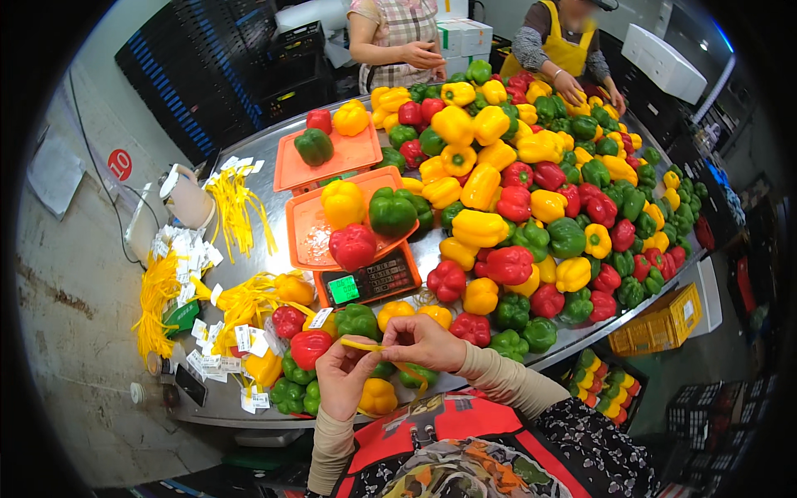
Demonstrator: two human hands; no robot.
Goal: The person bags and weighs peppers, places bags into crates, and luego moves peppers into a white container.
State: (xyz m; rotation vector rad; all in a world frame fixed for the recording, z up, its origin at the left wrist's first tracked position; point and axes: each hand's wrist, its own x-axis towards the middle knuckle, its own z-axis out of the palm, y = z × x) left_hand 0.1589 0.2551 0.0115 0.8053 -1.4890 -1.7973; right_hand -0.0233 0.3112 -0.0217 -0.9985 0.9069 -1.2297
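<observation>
A thin yellow strip [361, 345], perhaps netting, is pinched between the fingertips of my left hand [344, 378] and my right hand [429, 343]. Its loose end hangs below my right hand beside a yellow bell pepper [377, 397]. Red, green and yellow bell peppers lie just under and around both hands, among them a red bell pepper [311, 349] by my left hand and a green bell pepper [357, 321] behind it. Beyond my hands stands an orange digital scale [367, 283] with a lit display. Its orange tray [305, 239] bears a yellow, a green and a red pepper.
A second orange tray [292, 165] holds three peppers. Bundles of yellow strips [155, 311] with white labels lie left, near a white jug [187, 196] and a phone [190, 385]. A large pepper heap [523, 205] covers the metal table's right side. Two people stand across.
</observation>
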